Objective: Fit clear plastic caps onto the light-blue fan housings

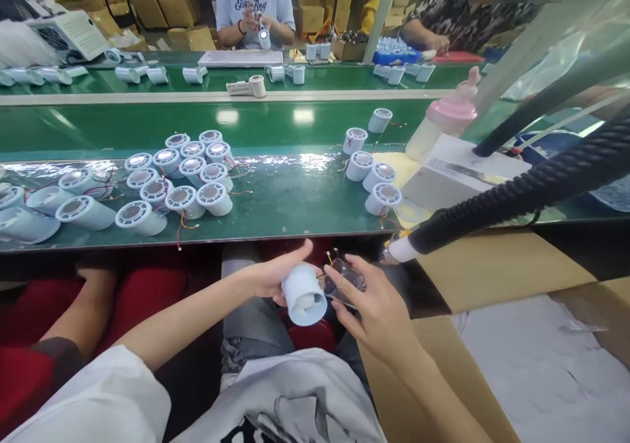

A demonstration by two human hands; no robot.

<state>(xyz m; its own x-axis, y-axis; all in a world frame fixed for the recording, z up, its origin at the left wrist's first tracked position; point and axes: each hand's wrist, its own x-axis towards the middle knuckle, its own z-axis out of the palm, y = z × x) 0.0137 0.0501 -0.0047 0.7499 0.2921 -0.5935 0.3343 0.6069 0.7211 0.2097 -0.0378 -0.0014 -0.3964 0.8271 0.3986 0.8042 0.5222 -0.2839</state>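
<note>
Head view: left hand [275,275] gripping unmarked white cylinder [304,295], right hand [374,305] pinching clear piece [347,282].

White housing [304,295], green belt [275,200], seemingly clear lens [347,282]

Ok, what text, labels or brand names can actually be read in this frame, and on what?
"Ever Boy", roughly: script print on the grey T-shirt of the person across the conveyor; the letters are blurred, so the reading is uncertain.
Print on the white machine at upper left: too small to read.
White cylinder in the left hand: no text visible.
</note>
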